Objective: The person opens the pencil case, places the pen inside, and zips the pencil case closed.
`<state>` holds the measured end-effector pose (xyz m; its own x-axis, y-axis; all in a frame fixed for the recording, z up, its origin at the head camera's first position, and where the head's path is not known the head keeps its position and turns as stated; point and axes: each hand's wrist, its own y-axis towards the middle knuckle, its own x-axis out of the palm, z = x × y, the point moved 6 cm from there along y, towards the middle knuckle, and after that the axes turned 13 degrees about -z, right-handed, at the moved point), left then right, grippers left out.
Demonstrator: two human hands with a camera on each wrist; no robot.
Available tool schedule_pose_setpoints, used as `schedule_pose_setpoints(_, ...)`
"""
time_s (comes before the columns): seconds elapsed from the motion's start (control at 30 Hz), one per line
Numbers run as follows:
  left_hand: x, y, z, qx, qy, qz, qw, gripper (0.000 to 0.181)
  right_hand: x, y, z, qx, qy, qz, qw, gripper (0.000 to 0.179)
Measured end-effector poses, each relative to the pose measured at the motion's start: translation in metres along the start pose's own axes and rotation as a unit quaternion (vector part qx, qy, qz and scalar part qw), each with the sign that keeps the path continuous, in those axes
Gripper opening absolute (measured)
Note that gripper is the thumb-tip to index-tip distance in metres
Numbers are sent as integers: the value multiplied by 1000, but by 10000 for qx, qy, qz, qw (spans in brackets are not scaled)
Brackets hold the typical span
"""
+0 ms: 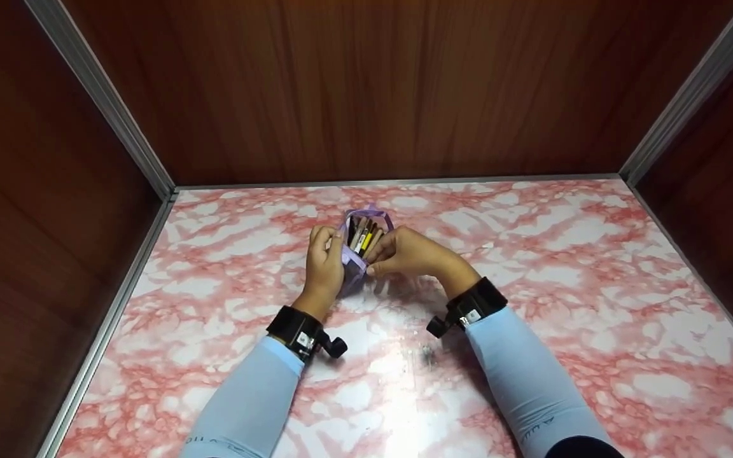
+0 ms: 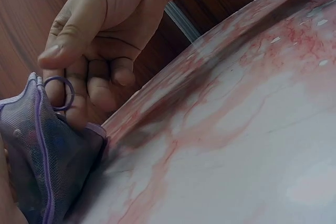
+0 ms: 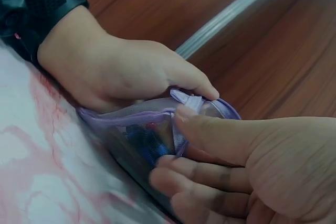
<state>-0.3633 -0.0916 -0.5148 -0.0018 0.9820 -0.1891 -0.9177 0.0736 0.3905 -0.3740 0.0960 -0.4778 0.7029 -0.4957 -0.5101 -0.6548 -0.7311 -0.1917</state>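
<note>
A purple-edged mesh pencil pouch (image 1: 355, 262) stands tilted on the table, its mouth open towards the head view. Several pens and pencils (image 1: 365, 236), one of them yellow, lie inside. On the pouch's left side, my left hand (image 1: 324, 257) grips the rim, its thumb along the edge. My right hand (image 1: 412, 253) pinches the near right rim between thumb and fingers. In the left wrist view, a thin purple loop (image 2: 59, 93) hangs from the pouch's corner beside the right hand's fingers. Blue contents (image 3: 147, 142) show blurred through the mesh in the right wrist view.
The table (image 1: 532, 356) has a red-and-white marbled top with a bright glare near the front. Dark wooden panels (image 1: 398, 89) with grey metal edging stand at the back and both sides. Each wrist wears a black strap with a camera (image 1: 478, 302).
</note>
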Motion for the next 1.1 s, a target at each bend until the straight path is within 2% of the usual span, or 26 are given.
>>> schedule_pose_setpoints(0.23,2,-2,3,121,-22,-78,9999,20,-1,0,7,120,605,148,9980,22)
schedule_pose_setpoints(0.33,4,-2,3,64,-82,-219,9997,20,-2,-1,5,26,573,130,9983,22)
schedule_pose_setpoints(0.5,6,-2,2,10,-168,-342,9993,22,-3,-2,-4,-325,134,196,9992,15)
schedule_pose_setpoints(0.7,9,-2,1,-27,-367,-424,9984,19,-7,-2,-8,-396,-186,670,9968,18)
schedule_pose_setpoints(0.83,10,-3,3,-142,-349,-496,9981,18,-11,-6,-14,-538,-489,975,9926,18)
schedule_pose_setpoints(0.97,9,-4,7,53,-412,-414,9983,41,-15,-12,-25,-791,-1192,1250,9818,15)
schedule_pose_setpoints(1.1,8,-5,14,564,-288,-361,9973,65,-17,-17,-34,-830,-1876,1463,9677,13)
